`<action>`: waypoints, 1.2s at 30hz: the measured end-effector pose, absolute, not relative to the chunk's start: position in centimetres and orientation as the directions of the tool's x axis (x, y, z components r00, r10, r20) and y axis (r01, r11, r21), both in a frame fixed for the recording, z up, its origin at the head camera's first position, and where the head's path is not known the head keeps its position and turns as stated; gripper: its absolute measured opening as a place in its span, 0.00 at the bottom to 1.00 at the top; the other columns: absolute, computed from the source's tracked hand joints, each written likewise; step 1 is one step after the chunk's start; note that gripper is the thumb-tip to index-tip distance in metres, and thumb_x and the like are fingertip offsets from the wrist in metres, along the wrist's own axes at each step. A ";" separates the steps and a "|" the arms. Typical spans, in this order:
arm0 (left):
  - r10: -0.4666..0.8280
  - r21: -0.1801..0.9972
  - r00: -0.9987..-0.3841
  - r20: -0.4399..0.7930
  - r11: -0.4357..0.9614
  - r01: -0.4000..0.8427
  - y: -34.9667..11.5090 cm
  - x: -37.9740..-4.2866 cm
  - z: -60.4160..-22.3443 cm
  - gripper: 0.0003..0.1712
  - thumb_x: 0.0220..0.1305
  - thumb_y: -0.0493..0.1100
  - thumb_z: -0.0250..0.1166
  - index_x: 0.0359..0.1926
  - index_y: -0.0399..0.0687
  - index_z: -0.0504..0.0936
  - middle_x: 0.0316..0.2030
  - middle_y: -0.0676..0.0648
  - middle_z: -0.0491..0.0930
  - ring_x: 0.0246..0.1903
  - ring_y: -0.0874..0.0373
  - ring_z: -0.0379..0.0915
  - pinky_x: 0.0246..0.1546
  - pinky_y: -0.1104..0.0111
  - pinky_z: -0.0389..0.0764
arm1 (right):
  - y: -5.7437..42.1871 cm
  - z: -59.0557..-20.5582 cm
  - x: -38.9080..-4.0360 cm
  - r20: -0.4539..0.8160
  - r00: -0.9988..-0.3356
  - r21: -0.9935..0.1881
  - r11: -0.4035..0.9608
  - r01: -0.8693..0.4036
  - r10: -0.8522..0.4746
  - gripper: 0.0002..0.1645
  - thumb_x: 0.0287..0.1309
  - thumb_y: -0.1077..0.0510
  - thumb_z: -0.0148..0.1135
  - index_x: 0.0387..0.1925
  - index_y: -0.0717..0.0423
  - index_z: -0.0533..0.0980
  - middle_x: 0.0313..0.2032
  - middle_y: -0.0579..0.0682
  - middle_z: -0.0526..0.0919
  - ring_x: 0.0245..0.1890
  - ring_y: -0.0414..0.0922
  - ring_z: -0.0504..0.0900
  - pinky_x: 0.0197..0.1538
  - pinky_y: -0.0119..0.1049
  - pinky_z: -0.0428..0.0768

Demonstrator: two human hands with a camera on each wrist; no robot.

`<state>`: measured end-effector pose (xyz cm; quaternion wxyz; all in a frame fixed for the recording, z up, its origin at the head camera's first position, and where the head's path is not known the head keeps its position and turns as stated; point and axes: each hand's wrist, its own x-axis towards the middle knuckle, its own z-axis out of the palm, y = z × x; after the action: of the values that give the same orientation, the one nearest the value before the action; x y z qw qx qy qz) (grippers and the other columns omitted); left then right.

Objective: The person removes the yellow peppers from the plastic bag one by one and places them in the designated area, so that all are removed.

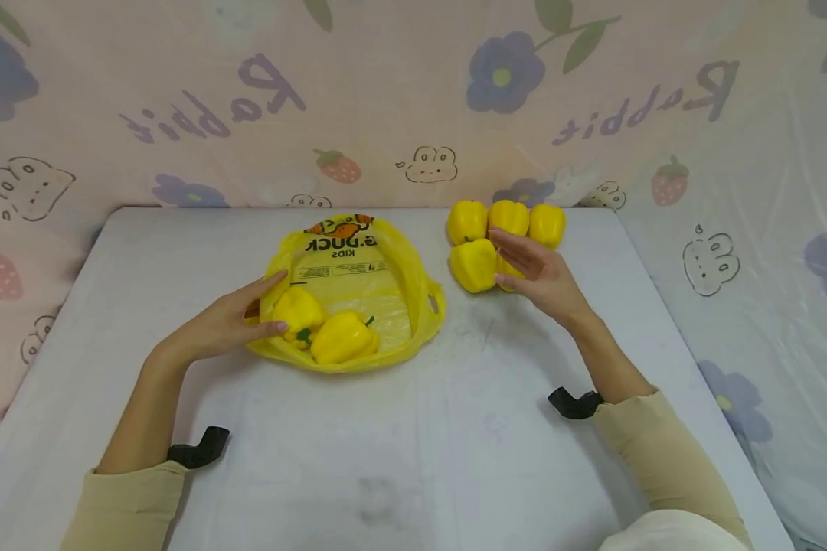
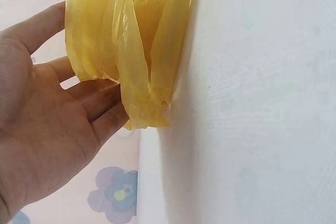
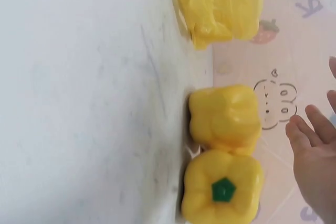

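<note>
A yellow plastic bag (image 1: 358,287) lies on the table with its mouth held wide, two yellow bell peppers (image 1: 344,337) inside at its near left. At the bag's left rim, my left hand (image 1: 237,315) holds the plastic, thumb and a finger reaching over the edge and other fingers outside. The left wrist view shows those fingers against the bag's side (image 2: 94,30). My right hand (image 1: 547,279) is over a group of yellow bell peppers (image 1: 473,265), fingers extended, thumb apart. In the right wrist view, a gap shows between this hand (image 3: 317,156) and the nearer bell pepper (image 3: 223,187).
Several bell peppers (image 1: 508,217) stand close together in two rows near the back edge of the white table (image 1: 413,451). A patterned cloth (image 1: 386,92) hangs behind it. Black curved pieces (image 1: 200,449) are fixed at both wrists.
</note>
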<state>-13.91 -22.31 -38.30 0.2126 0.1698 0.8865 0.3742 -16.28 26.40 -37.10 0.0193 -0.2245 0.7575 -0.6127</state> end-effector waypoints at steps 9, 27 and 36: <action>0.478 0.751 -0.848 -0.227 0.641 0.160 -22.3 -13.6 -38.3 0.50 0.65 0.54 0.67 0.79 0.50 0.50 0.77 0.35 0.46 0.74 0.34 0.41 0.69 0.36 0.48 | 23.3 -38.0 -15.3 0.259 -0.847 -0.938 0.090 -0.336 -0.465 0.34 0.62 0.72 0.63 0.68 0.69 0.65 0.70 0.62 0.66 0.70 0.53 0.65 0.71 0.41 0.64; 0.476 0.754 -0.852 -0.217 0.636 0.163 -22.3 -13.7 -38.5 0.50 0.65 0.56 0.67 0.79 0.50 0.51 0.77 0.36 0.47 0.75 0.35 0.41 0.70 0.37 0.48 | 16.2 -37.3 -14.4 0.207 -0.779 -0.929 0.130 -0.346 -0.591 0.32 0.63 0.68 0.64 0.68 0.61 0.68 0.68 0.55 0.71 0.67 0.47 0.70 0.69 0.41 0.68; 0.483 0.750 -0.853 -0.197 0.634 0.186 -22.5 -13.8 -38.8 0.50 0.65 0.56 0.67 0.79 0.49 0.50 0.76 0.36 0.48 0.75 0.36 0.41 0.70 0.38 0.48 | 13.7 -37.0 -13.6 0.155 -0.749 -0.924 0.174 -0.341 -0.644 0.34 0.63 0.65 0.65 0.69 0.61 0.66 0.66 0.56 0.72 0.62 0.53 0.76 0.64 0.43 0.75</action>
<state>-13.80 -22.51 -38.75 0.1939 0.1896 0.8830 0.3832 -13.59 13.65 -36.99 0.1369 -0.3266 0.7539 -0.5533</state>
